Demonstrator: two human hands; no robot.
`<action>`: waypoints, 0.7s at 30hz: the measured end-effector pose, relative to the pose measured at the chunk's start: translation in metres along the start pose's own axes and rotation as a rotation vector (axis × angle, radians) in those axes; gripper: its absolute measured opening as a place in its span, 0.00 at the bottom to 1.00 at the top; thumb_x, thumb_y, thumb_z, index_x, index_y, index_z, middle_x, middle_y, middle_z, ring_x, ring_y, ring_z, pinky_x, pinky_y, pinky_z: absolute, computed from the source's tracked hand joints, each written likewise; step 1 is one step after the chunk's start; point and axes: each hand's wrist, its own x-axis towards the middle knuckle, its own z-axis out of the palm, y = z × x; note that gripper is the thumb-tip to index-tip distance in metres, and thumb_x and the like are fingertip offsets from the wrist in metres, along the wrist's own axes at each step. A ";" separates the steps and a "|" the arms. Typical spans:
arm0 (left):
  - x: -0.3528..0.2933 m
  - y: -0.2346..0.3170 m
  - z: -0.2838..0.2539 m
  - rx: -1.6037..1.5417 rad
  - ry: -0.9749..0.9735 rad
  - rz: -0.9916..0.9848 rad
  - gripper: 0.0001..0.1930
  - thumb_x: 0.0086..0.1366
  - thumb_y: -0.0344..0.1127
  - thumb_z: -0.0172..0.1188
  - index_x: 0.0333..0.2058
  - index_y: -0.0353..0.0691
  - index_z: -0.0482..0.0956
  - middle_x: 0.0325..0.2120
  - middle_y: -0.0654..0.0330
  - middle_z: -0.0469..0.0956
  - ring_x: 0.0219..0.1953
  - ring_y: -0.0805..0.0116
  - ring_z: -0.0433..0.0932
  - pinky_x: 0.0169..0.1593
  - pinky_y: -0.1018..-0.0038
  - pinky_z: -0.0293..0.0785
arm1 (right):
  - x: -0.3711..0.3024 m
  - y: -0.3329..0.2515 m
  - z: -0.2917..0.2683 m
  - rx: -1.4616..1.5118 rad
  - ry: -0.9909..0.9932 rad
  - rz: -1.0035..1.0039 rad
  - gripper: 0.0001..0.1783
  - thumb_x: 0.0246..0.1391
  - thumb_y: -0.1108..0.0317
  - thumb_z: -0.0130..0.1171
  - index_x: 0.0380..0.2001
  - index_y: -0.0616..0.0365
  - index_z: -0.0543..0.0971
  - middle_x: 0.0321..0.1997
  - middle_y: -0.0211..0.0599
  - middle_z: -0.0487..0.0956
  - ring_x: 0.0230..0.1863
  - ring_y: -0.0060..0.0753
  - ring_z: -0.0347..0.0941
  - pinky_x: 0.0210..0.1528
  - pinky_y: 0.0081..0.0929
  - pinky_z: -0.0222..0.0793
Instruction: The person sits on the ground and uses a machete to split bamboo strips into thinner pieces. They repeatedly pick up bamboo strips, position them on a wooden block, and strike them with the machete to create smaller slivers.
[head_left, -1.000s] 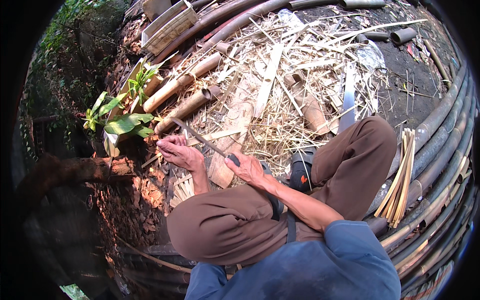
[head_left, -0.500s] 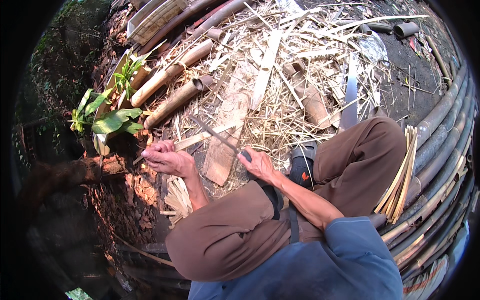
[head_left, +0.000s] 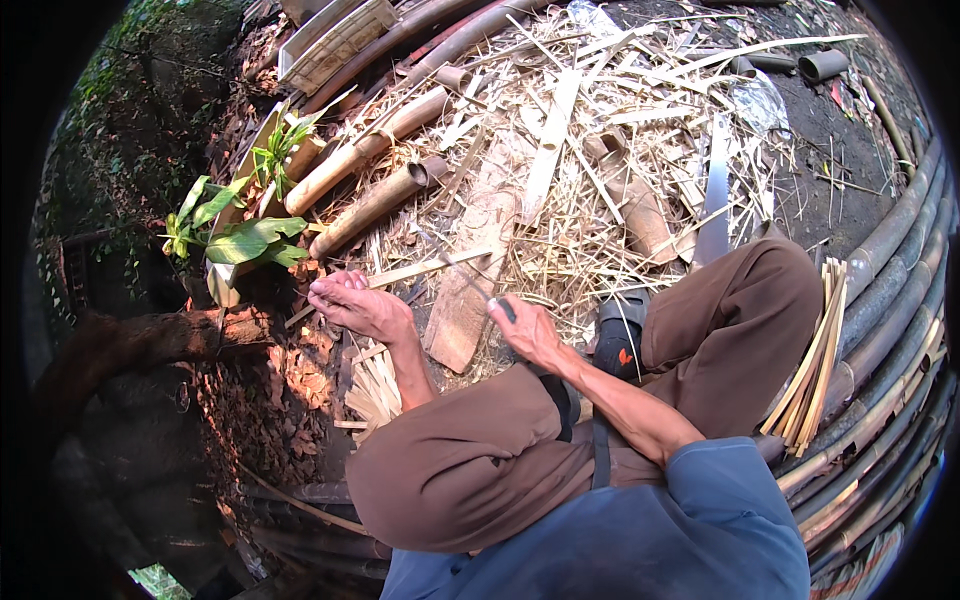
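Note:
My left hand [head_left: 362, 308] is closed around one end of a narrow, pale bamboo strip [head_left: 425, 269], which points away to the right. In my right hand [head_left: 532, 332] is the dark handle of a knife, gripped with the thumb along it. Its thin blade [head_left: 474, 281] slants up to the left and meets or overlaps the strip near its far end; contact cannot be made out. Beneath them a worn wooden board [head_left: 460, 325] lies on the ground. Beside my left forearm sits a bundle of cut strips [head_left: 370, 388].
Shavings [head_left: 560, 255] cover the ground ahead. A saw [head_left: 714, 200] lies by my right knee, near another strip bundle [head_left: 812, 365]. Bamboo tubes [head_left: 365, 212] and a leafy plant [head_left: 250, 240] are at the left, above a log [head_left: 180, 335]. Long bamboo poles [head_left: 880, 255] curve along the right.
The knife blade has moved right along the strip, from about its middle to near its far end. My left hand still holds the strip. The whole view has shifted slightly.

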 end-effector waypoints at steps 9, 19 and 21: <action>-0.006 0.004 0.001 0.112 0.016 0.053 0.18 0.76 0.49 0.43 0.31 0.43 0.58 0.22 0.68 0.60 0.24 0.77 0.59 0.30 0.77 0.58 | -0.014 -0.044 -0.001 -0.030 0.003 -0.090 0.25 0.62 0.44 0.50 0.36 0.58 0.74 0.19 0.53 0.74 0.24 0.59 0.74 0.30 0.47 0.68; 0.006 -0.007 -0.008 0.101 -0.030 0.059 0.19 0.75 0.51 0.45 0.32 0.42 0.61 0.23 0.65 0.63 0.25 0.75 0.63 0.31 0.77 0.64 | -0.009 -0.007 0.004 -0.079 0.027 -0.119 0.25 0.61 0.44 0.50 0.37 0.58 0.74 0.20 0.55 0.76 0.25 0.60 0.74 0.29 0.48 0.70; -0.005 0.000 0.011 0.061 -0.041 0.022 0.19 0.75 0.51 0.45 0.31 0.42 0.59 0.22 0.66 0.60 0.24 0.76 0.61 0.29 0.79 0.62 | 0.016 0.030 -0.009 -0.036 0.090 0.020 0.26 0.61 0.43 0.49 0.39 0.58 0.74 0.19 0.55 0.76 0.27 0.64 0.76 0.30 0.53 0.70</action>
